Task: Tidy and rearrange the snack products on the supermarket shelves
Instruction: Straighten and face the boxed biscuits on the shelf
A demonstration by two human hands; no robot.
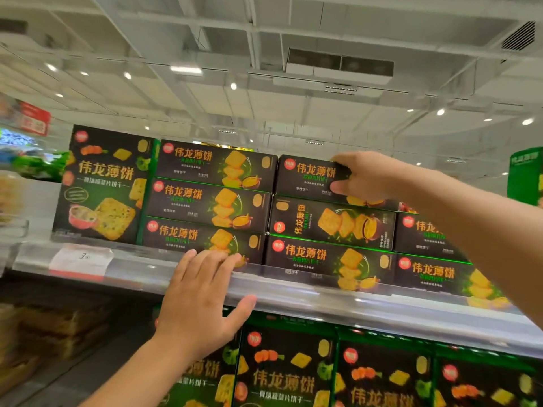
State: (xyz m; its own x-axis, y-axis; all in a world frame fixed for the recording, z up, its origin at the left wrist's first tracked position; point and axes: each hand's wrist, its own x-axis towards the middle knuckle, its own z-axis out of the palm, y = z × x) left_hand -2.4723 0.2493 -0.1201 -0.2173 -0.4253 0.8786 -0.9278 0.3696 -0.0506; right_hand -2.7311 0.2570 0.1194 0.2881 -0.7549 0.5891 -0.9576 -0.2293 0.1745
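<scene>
Right hand (363,177) at 2 o'clock grips the top box (311,179); left hand (202,301), fingers straight, rests against the shelf edge (293,292) at 7 o'clock.

A white ceiling (264,30) with round spotlights (440,112) spread overhead. A vent unit (340,67) hung from it. A red sign (34,118) showed far left, blurred.

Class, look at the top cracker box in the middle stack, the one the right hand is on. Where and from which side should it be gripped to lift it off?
Grip the top box across its front face, fingers on the top edge, thumb on the lower edge, as the right hand does. Only its front and top are exposed; a stack flanks it on the left.
</scene>
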